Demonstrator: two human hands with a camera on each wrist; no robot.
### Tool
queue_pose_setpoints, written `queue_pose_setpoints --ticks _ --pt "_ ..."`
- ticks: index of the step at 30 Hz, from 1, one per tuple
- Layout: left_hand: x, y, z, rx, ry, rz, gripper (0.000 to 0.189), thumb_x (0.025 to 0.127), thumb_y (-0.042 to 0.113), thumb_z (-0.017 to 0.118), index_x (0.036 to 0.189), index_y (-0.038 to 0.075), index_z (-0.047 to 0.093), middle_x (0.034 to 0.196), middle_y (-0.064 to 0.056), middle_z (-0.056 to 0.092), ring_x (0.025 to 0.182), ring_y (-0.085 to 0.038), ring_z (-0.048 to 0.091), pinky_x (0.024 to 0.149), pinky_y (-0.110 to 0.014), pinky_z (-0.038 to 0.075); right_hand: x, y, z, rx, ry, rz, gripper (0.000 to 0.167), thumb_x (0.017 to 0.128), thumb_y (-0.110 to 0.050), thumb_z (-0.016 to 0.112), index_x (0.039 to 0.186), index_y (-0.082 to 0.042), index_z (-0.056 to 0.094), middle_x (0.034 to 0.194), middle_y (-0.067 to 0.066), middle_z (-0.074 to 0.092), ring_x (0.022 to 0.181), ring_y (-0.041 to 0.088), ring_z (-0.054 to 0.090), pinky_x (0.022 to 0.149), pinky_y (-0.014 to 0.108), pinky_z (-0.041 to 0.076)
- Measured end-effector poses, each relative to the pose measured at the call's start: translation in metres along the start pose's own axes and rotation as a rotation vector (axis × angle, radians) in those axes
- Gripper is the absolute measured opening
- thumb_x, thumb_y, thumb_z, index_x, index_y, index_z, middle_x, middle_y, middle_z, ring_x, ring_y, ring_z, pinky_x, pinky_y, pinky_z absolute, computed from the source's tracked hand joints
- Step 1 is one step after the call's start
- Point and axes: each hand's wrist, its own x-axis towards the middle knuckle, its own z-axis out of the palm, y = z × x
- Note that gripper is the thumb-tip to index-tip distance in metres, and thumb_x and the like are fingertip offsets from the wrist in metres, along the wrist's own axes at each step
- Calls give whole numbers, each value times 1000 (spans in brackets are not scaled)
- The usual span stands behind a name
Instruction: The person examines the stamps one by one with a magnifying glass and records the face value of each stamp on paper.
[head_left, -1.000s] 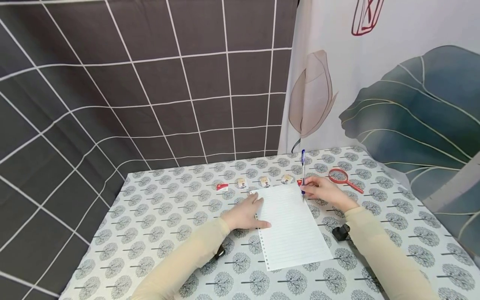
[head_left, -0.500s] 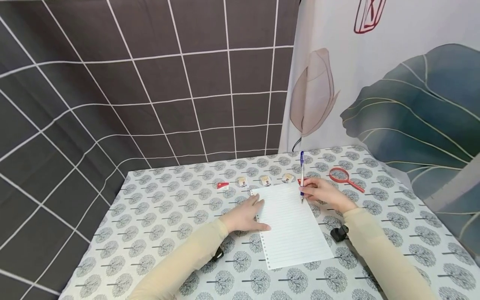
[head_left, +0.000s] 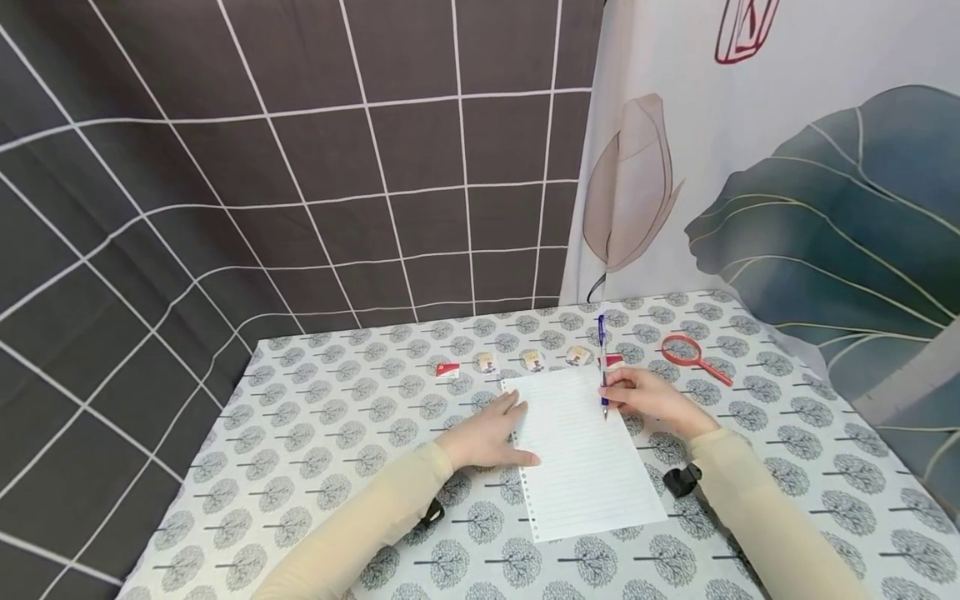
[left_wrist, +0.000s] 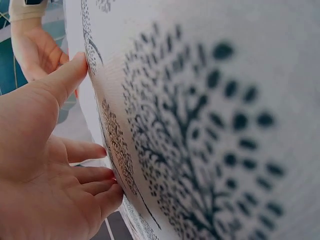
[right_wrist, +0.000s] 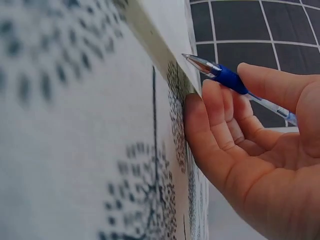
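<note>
A lined sheet of loose-leaf paper (head_left: 588, 471) with punched holes along its left edge lies on the table. My left hand (head_left: 486, 433) rests on that edge with fingers and thumb spread; in the left wrist view its fingers (left_wrist: 85, 185) reach to the surface. Near the sheet's upper right, my right hand (head_left: 651, 398) pinches a clear ballpoint pen (head_left: 602, 337) with blue grip and cap end. The pen stands nearly upright, tip down. In the right wrist view its metal tip (right_wrist: 197, 62) points at the paper, close over it, and the curled lower fingers sit by the sheet's edge.
Beyond the paper lie a red-and-white card (head_left: 447, 370), small picture pieces (head_left: 487, 362) in a row, and another red card (head_left: 613, 360) partly behind my right hand. A red magnifying glass (head_left: 681, 351) lies at the right. Hanging cloths (head_left: 420, 208) back the table.
My right hand has shifted slightly toward me with the pen, its tip lower along the sheet's right edge. More of the red card behind it shows. My left hand stays put.
</note>
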Motion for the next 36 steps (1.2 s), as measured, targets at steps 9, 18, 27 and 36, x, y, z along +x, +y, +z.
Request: queue_pose_setpoints --ticks 9,18,27,36 --pt "-1 -1 -2 -5 -23 13 101 88 64 66 159 3 26 167 -17 12 153 -31 14 124 -41 16 -7 1 2 -13 6 -15 33 100 -19 63 117 8 56 97 10 66 88 21 62 82 29 57" --pt "-1 0 -3 -12 -23 1 103 88 63 67 159 2 25 167 -16 12 154 -30 14 124 -41 16 4 -9 10 86 52 -48 29 101 -23 63 109 3 55 82 5 55 76 18 51 68 26 47" --pt "-1 1 1 37 7 -4 104 89 65 63 157 -4 24 166 -19 15 153 -31 18 124 -38 18 22 -31 36 70 150 -102 28 99 -22 66 108 3 58 91 7 65 84 16 61 78 28 57" --pt "-2 6 3 130 34 -21 104 91 69 57 155 -7 28 164 -22 20 151 -32 22 123 -39 21 38 -40 59 16 228 -147 21 96 -15 66 106 3 59 90 13 68 80 20 67 77 31 61"
